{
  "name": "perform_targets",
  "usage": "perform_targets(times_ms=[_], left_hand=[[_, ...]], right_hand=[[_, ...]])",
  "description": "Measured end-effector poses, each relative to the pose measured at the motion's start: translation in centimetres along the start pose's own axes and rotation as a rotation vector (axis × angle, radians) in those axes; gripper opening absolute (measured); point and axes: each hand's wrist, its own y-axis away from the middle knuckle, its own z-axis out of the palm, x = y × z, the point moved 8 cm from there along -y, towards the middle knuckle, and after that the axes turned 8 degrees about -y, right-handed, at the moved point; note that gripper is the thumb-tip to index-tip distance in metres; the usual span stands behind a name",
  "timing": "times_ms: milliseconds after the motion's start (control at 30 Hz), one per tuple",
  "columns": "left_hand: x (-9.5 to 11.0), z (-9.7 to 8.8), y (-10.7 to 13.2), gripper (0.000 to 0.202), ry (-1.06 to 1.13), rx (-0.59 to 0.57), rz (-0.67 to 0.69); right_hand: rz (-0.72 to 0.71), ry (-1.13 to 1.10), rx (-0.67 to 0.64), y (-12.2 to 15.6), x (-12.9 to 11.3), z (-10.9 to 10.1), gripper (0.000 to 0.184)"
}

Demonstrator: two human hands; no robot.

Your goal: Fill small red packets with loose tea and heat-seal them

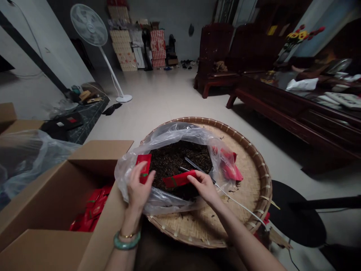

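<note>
My right hand (203,183) pinches one end of a narrow red packet (179,180) with a green band, holding it over the dark, loose dried leaves (172,156), which look like tea. At the left side of the leaves, my left hand (139,184) has its thumb and fingers apart in front of another red packet (144,160); whether it touches that packet is unclear. A clear plastic bag (162,141) surrounds the leaves on a round woven bamboo tray (248,165). Beneath the right hand's packet, a dark, slim tool (193,164) with a white cord lies on the leaves.
Left of the tray stands an open cardboard box (36,195) with several red packets (94,207) inside. Crumpled red wrappers (229,163) lie on the tray's right. A round black stand base (299,214), a wooden table (282,109) and a white fan (89,26) are around.
</note>
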Motion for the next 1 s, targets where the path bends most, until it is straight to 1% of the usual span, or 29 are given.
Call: perform_targets(times_ms=[67, 100, 133, 200, 267, 333, 400, 433, 500, 533, 600, 667, 733, 767, 800, 833, 900, 967, 1000], left_hand=[[1.5, 3.6, 2.1, 0.042, 0.228, -0.35, -0.027], [1.9, 4.7, 3.1, 0.035, 0.287, -0.455, -0.051], [2.1, 5.2, 3.7, 0.027, 0.312, -0.466, -0.072], [2.3, 5.4, 4.3, 0.019, 0.33, -0.431, -0.07], [2.5, 5.2, 4.6, 0.017, 0.327, -0.394, -0.022], [2.9, 5.1, 4.7, 0.016, 0.326, -0.399, 0.03], [3.1, 5.2, 5.0, 0.017, 0.332, -0.417, 0.051], [3.2, 5.3, 5.1, 0.017, 0.337, -0.427, 0.049], [3.2, 5.4, 5.4, 0.017, 0.354, -0.446, 0.028], [3.2, 5.6, 5.6, 0.017, 0.364, -0.459, 0.01], [3.0, 5.7, 5.9, 0.017, 0.381, -0.486, -0.028], [3.0, 5.9, 6.1, 0.017, 0.401, -0.514, -0.058], [3.0, 6.1, 6.5, 0.017, 0.425, -0.561, -0.076], [3.1, 6.2, 6.7, 0.017, 0.436, -0.594, -0.087], [3.1, 6.4, 6.9, 0.019, 0.446, -0.631, -0.103], [3.1, 6.7, 7.2, 0.021, 0.458, -0.67, -0.126], [2.9, 7.0, 7.6, 0.03, 0.509, -0.715, -0.201], [2.7, 7.1, 7.6, 0.042, 0.603, -0.707, -0.297], [2.6, 7.1, 7.5, 0.048, 0.65, -0.696, -0.337]], right_hand=[[-0.07, 0.04, 0.008, 0.4, -0.7, 0.3, 0.027], [-0.108, 0.07, 0.011, 0.6, -1.1, 0.4, 0.027], [-0.146, 0.113, 0.014, 0.9, -1.5, 0.4, 0.025], [-0.221, 0.252, 0.033, 1.5, -2.5, 0.3, 0.021], [-0.315, 0.43, 0.095, 2.2, -3.8, -0.1, 0.017], [-0.424, 0.555, 0.167, 3.0, -5.2, -0.5, 0.016], [-0.507, 0.579, 0.191, 3.7, -6.0, -0.5, 0.016], [-0.525, 0.56, 0.171, 3.9, -6.2, -0.3, 0.016], [-0.496, 0.485, 0.093, 3.9, -6.0, 0.0, 0.014], [-0.445, 0.437, 0.056, 3.8, -5.6, 0.1, 0.013], [-0.285, 0.323, -0.032, 3.5, -4.5, 0.2, 0.015], [-0.12, 0.212, -0.157, 3.4, -3.2, 0.6, 0.021], [-0.001, 0.127, -0.297, 3.6, -2.1, 1.4, 0.027], [0.047, 0.099, -0.341, 3.7, -1.6, 1.6, 0.03], [0.087, 0.081, -0.351, 3.7, -1.0, 1.6, 0.033], [0.117, 0.07, -0.332, 3.6, -0.5, 1.4, 0.037], [0.13, 0.051, -0.261, 3.5, 0.1, 1.0, 0.043], [0.101, 0.02, -0.214, 3.3, 0.1, 0.8, 0.043], [0.098, -0.01, -0.217, 3.3, 0.1, 1.0, 0.043]])
